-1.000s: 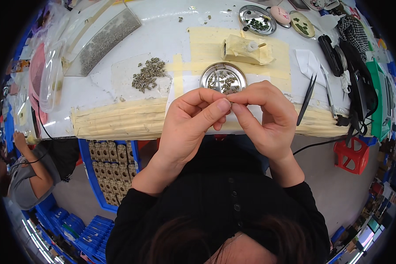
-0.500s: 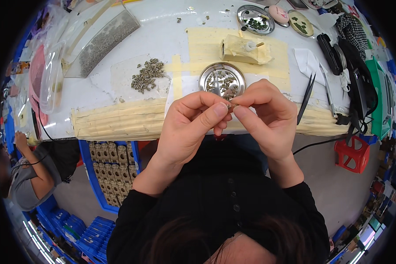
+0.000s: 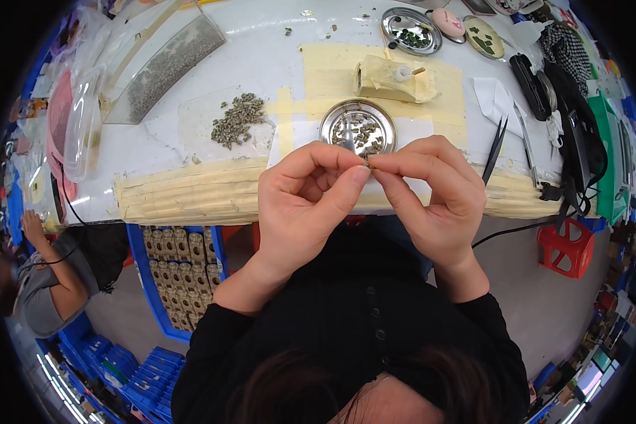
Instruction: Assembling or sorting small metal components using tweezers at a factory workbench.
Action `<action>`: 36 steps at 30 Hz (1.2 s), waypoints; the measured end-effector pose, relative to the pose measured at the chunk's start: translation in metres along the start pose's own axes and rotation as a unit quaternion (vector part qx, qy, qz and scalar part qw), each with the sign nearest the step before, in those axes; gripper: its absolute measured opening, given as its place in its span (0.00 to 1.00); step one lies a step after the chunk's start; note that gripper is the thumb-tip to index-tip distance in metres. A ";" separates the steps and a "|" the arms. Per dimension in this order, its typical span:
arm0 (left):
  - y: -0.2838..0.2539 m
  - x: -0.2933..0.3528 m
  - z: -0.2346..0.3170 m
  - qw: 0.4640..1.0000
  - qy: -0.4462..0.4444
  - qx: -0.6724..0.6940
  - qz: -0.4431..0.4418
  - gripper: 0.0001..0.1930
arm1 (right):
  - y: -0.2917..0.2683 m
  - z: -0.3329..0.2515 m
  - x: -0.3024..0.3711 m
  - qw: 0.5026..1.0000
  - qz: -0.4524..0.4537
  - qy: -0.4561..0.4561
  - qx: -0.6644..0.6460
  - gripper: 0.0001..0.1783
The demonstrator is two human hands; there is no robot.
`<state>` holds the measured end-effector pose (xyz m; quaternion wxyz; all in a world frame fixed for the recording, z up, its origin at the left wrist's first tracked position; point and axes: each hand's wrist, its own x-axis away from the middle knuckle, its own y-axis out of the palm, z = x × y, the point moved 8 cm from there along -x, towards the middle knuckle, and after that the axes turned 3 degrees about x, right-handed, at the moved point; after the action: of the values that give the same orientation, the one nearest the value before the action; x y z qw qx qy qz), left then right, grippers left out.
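the black top [image 3: 332, 318] has small round buttons [image 3: 376, 312].

Rnd dish [image 3: 324, 131]: shiny, smooth metal; tbl-edge tape [image 3: 184, 192]: matt, wrinkled, papery; chk'd cloth [image 3: 565, 53]: matt.

A long, white-topped workbench [image 3: 261, 56] fills the view from nine o'clock through twelve to three, its surface glossy with reflected light near twelve. Along its near side runs a thick, padded front edge [image 3: 191, 191] wrapped in cream tape. Below the bench lies a smooth grey floor [image 3: 519, 304], widest at four o'clock. A red plastic stool [image 3: 567, 249] with cut-out openings stands on it, just past three. Stacked blue plastic crates [image 3: 152, 381] sit between seven and eight. Bright white tube lights [image 3: 60, 389] slant across the rim at eight; another bright white strip light [image 3: 574, 412] shows near four.
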<state>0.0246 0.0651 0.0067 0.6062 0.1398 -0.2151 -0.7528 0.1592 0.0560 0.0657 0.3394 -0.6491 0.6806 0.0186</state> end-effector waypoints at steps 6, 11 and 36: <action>0.002 -0.002 -0.006 0.999 -0.012 0.044 -0.029 0.06 | 0.000 -0.001 0.000 1.000 -0.001 0.002 0.003 0.11; -0.006 -0.003 -0.008 0.999 0.003 0.034 0.009 0.07 | -0.004 0.000 0.001 0.999 0.017 -0.014 0.040 0.12; 0.002 -0.006 -0.011 0.992 0.023 0.110 0.049 0.07 | 0.003 0.005 0.003 0.999 0.035 -0.003 -0.026 0.08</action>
<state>0.0324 0.0688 -0.0021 0.6283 0.2123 -0.2892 -0.6904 0.1589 0.0563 0.0592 0.3238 -0.6336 0.7009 0.0500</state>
